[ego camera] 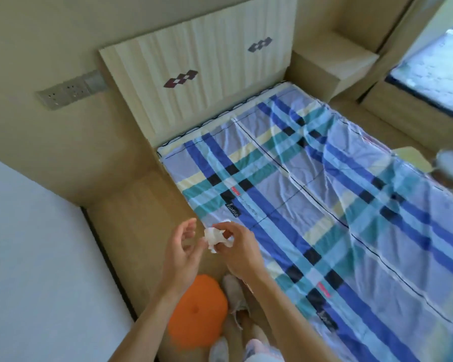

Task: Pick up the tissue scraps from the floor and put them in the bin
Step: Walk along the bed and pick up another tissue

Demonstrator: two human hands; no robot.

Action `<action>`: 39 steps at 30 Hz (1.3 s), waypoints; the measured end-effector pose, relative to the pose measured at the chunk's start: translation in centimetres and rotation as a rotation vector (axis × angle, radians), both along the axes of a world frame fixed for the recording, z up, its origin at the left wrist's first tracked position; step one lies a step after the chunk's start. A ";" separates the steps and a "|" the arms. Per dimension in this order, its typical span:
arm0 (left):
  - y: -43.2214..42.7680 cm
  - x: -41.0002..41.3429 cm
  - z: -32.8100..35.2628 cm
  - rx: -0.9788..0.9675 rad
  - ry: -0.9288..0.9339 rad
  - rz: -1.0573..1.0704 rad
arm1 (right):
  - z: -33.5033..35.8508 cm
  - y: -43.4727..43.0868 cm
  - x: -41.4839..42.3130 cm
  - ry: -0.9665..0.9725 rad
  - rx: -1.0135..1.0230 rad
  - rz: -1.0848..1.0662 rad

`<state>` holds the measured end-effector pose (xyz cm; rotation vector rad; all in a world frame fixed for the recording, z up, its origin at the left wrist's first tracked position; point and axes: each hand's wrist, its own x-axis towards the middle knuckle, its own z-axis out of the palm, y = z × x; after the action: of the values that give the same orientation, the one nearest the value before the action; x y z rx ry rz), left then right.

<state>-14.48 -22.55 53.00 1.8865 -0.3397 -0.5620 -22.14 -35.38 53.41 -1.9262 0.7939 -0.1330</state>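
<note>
A crumpled white tissue scrap (215,237) is pinched in the fingers of my right hand (239,250), held in the air over the gap between the wall and the bed. My left hand (182,250) hovers just left of the tissue with its fingers spread and curled, holding nothing. Both forearms reach up from the bottom of the view. No bin is in sight, and I see no other scraps on the floor.
A bed with a blue plaid sheet (338,205) fills the right side, with a pale headboard (194,82) behind. An orange round cushion (198,312) lies on the wooden floor (141,210) beside my feet in light shoes (233,291). A white surface (37,257) stands at left.
</note>
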 end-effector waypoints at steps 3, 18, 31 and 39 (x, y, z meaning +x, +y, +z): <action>-1.4 -4.6 1.0 0.039 -0.043 -0.274 | 0.3 -0.8 -8.5 0.007 -0.005 -0.282; -12.5 -36.0 2.5 0.037 -0.299 -1.252 | -2.5 5.8 -46.5 0.011 0.033 -1.351; -8.6 -60.5 -3.6 0.151 -0.387 -1.884 | -7.5 18.5 -66.1 0.059 0.347 -1.872; -8.1 -70.1 -14.2 0.313 -0.571 -2.349 | -14.7 23.0 -71.2 0.072 0.465 -2.205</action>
<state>-84.54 -30.63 38.79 0.9140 -2.9982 -1.4460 -93.30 -12.35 38.74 0.1067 2.3024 -1.0154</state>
